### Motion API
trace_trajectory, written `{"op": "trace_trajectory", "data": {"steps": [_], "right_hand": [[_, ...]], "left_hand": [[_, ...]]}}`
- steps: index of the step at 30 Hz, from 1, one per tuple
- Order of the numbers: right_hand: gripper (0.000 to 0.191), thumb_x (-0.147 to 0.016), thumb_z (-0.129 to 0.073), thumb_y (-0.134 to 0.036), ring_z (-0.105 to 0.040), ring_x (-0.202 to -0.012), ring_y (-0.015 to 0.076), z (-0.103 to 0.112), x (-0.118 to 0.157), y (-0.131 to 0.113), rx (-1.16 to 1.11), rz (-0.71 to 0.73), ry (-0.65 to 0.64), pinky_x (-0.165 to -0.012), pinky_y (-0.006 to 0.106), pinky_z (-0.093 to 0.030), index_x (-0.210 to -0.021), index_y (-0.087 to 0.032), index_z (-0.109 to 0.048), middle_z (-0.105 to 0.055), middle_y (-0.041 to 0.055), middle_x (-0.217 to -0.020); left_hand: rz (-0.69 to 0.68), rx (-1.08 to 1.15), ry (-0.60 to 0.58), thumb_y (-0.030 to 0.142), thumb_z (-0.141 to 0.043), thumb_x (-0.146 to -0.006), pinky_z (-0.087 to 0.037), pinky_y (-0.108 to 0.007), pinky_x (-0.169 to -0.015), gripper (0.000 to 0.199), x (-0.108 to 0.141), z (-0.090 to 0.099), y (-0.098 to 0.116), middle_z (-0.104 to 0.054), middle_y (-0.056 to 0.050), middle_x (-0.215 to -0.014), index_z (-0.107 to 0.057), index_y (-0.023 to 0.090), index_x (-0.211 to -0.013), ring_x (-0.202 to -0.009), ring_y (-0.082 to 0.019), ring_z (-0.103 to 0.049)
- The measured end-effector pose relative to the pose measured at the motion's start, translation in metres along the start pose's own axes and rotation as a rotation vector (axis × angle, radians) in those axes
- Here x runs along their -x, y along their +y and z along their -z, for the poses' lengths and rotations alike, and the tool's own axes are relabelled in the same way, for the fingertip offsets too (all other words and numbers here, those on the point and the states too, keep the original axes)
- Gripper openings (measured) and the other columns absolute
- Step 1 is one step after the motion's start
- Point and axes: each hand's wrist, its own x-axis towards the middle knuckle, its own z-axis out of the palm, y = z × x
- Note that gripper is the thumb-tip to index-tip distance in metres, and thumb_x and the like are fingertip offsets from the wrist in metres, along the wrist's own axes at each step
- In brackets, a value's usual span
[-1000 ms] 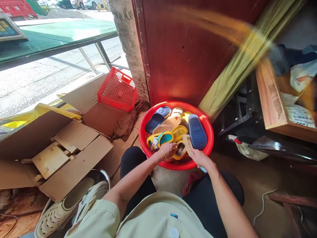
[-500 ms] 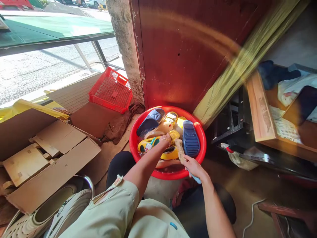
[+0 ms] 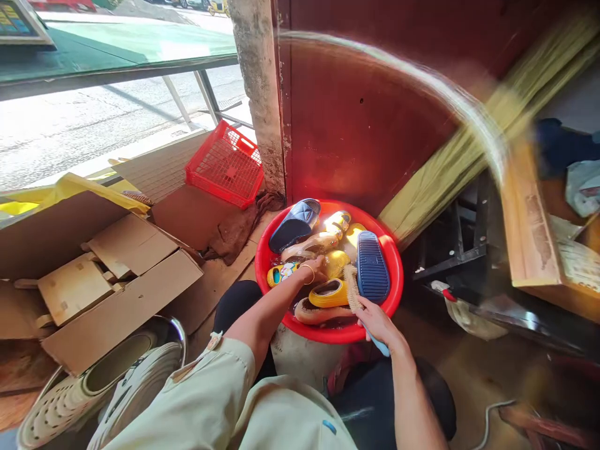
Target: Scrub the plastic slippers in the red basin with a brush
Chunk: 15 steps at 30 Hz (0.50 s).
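A red basin (image 3: 397,275) of water in front of me holds several slippers and clogs. In it, my left hand (image 3: 317,270) is closed on the edge of a yellow clog (image 3: 337,265) with its bumpy sole up; the fingertips are partly hidden. My right hand (image 3: 376,320) grips a scrub brush (image 3: 351,286) by its blue handle, the pale bristles beside that clog. A navy slipper (image 3: 373,269) leans sole-out at the right rim, and another navy slipper (image 3: 294,226) lies at the back left. Nearer me is a yellow clog (image 3: 328,294) with its opening showing.
At left stand an open cardboard box (image 3: 126,300) with wooden pieces and a red plastic crate (image 3: 227,165). Pale clogs (image 3: 135,384) sit at the lower left. Behind the basin is a dark red panel (image 3: 347,137); a wooden drawer (image 3: 529,219) juts out at right.
The view has shifted, so the basin sits slightly further right. My left hand has drawn back a little from the sole, baring more of it. The brush stays in my right hand.
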Motion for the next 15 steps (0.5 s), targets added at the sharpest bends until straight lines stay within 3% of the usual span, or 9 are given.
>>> {"op": "trace_trajectory", "data": {"steps": [4, 7, 9, 12, 15], "right_hand": [[0.065, -0.096, -0.041, -0.044, -0.052, -0.04, 0.0101, 0.005, -0.008, -0.004, -0.011, 0.052, 0.09, -0.041, 0.021, -0.043, -0.156, -0.02, -0.033, -0.067, -0.001, -0.08], [0.066, -0.094, -0.043, -0.048, -0.053, -0.041, 0.0125, 0.009, -0.009, -0.006, 0.055, 0.08, 0.133, -0.043, 0.024, -0.045, -0.154, -0.021, -0.039, -0.069, -0.0002, -0.078], [0.064, -0.093, -0.045, -0.049, -0.059, -0.046, 0.0156, 0.014, -0.005, -0.006, 0.125, 0.102, 0.163, -0.048, 0.027, -0.048, -0.152, -0.023, -0.045, -0.072, 0.0023, -0.08], [0.06, -0.092, -0.047, -0.049, -0.071, -0.07, 0.0238, 0.023, 0.007, -0.017, 0.229, 0.178, 0.272, -0.064, 0.032, -0.056, -0.147, -0.026, -0.052, -0.077, 0.0075, -0.098], [0.056, -0.091, -0.05, -0.046, -0.07, -0.103, 0.029, 0.018, 0.021, -0.056, 0.281, 0.391, 0.278, -0.089, 0.038, -0.055, -0.143, -0.026, -0.058, -0.073, 0.0088, -0.121]], "left_hand": [[0.082, 0.016, -0.021, 0.038, -0.08, -0.073, -0.05, -0.03, -0.094, 0.083, 0.01, 0.009, 0.0, -0.064, -0.014, -0.133, -0.043, 0.016, -0.144, -0.114, -0.026, -0.064], [0.118, 0.056, -0.031, 0.043, -0.078, -0.075, -0.051, -0.034, -0.097, 0.085, 0.008, 0.02, 0.004, -0.064, -0.014, -0.134, -0.041, 0.018, -0.148, -0.118, -0.027, -0.064], [0.135, 0.03, -0.071, 0.045, -0.079, -0.074, -0.053, -0.037, -0.096, 0.074, 0.001, 0.026, 0.01, -0.066, -0.015, -0.129, -0.054, 0.018, -0.138, -0.116, -0.031, -0.064], [0.172, -0.021, -0.109, 0.045, -0.083, -0.071, -0.055, -0.046, -0.091, 0.046, -0.01, 0.027, 0.022, -0.073, -0.017, -0.112, -0.074, 0.016, -0.106, -0.108, -0.037, -0.067], [0.226, 0.038, 0.012, 0.044, -0.084, -0.073, -0.052, -0.053, -0.095, 0.034, -0.014, 0.016, 0.033, -0.076, -0.018, -0.102, -0.078, 0.015, -0.09, -0.102, -0.037, -0.07]]}}
